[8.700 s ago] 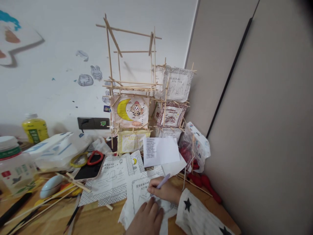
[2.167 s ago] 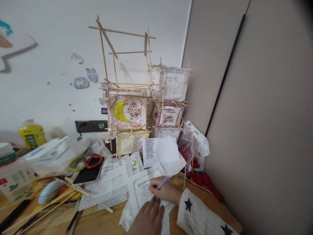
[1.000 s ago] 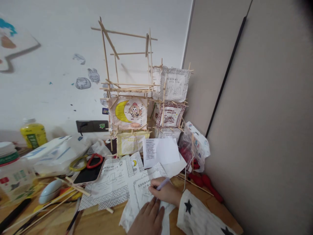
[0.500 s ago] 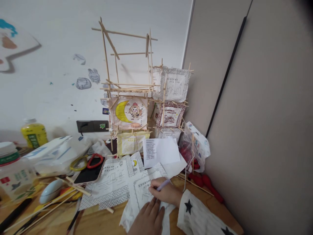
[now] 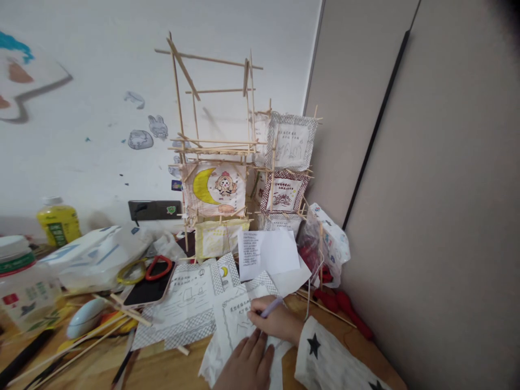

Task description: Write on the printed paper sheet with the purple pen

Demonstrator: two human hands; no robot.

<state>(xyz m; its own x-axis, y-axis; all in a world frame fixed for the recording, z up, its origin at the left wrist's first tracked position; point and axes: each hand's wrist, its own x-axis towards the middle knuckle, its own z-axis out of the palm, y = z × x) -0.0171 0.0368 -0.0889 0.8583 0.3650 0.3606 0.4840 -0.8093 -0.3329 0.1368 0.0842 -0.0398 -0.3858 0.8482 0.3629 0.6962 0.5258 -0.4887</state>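
Note:
My right hand [image 5: 278, 320] is closed around a light purple pen [image 5: 271, 307], its lower end hidden by my fingers over a sheet of thin white paper [image 5: 229, 319]. On that sheet are a drawn border, lines of handwriting and a few drawn strokes. My left hand [image 5: 246, 360] lies flat on the lower part of the same paper, fingers stretched out, just below my right hand. Beside it on the left is another drawn sheet [image 5: 189, 300] with boats and a cross-hatched border. Behind stands a white page of handwritten text [image 5: 280, 254].
A wooden stick frame [image 5: 217, 149] with drawn paper panels rises at the back. Red-handled scissors [image 5: 158, 268] rest on a phone [image 5: 144, 290]. Bottles [image 5: 59, 222], loose sticks [image 5: 91, 346] and a plastic bag [image 5: 97, 260] crowd the left. A grey cabinet [image 5: 406, 189] borders the right.
The view has shifted very slightly. My right hand with the pen and my left hand stay in nearly the same places on the paper.

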